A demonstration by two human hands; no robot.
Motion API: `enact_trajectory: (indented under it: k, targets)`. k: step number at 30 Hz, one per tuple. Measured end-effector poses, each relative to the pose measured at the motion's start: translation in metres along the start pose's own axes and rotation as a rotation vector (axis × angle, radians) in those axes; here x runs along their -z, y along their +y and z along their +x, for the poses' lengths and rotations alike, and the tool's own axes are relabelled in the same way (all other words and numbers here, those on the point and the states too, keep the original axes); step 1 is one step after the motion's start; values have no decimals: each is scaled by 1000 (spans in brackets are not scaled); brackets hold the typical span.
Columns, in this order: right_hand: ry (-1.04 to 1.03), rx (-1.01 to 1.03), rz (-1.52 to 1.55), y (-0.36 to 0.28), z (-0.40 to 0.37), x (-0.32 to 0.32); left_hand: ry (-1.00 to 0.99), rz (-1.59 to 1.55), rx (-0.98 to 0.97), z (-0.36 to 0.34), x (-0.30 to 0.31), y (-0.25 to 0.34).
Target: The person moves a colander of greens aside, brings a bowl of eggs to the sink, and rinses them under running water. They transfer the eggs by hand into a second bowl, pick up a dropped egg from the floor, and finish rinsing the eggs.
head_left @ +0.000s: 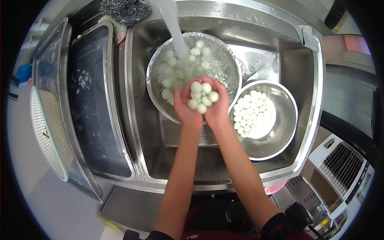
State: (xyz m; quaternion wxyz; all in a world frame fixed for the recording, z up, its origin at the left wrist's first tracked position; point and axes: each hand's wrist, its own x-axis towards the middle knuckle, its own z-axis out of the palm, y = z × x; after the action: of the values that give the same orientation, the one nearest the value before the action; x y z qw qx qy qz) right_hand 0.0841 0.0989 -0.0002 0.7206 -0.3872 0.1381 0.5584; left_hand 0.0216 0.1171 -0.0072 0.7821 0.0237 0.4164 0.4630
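My left hand (186,108) and my right hand (219,106) are cupped together, side by side, around a heap of smooth white egg-shaped balls (202,96) that look like peeled quail eggs. They hold this heap over the near part of a large metal bowl (153,100). More white balls lie under bubbling water in that bowl, blurred by the foam. A stream of water (172,24) pours in from above, just beyond my fingertips. To the right, a second metal bowl (290,132) holds many of the same balls, gathered on its left side.
Both bowls stand in a steel sink (168,162). A grey cloth (307,38) hangs on its far right corner. Left are dark trays (94,116) and a pale perforated basket (46,128). Steel scouring wool (124,11) lies at the back left. A white rack (340,168) stands at right.
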Motion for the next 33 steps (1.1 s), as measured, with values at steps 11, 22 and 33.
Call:
enact_trajectory:
  k: [11, 22, 33]
  targets:
    - [198, 121, 285, -93, -92, 103, -134, -26, 514, -72, -10, -109]
    - [45, 190, -920, -82, -36, 24, 37, 914, -211, -33, 39, 26]
    - [165, -162, -722, 4, 43, 51, 298, 101, 67, 35, 46, -8]
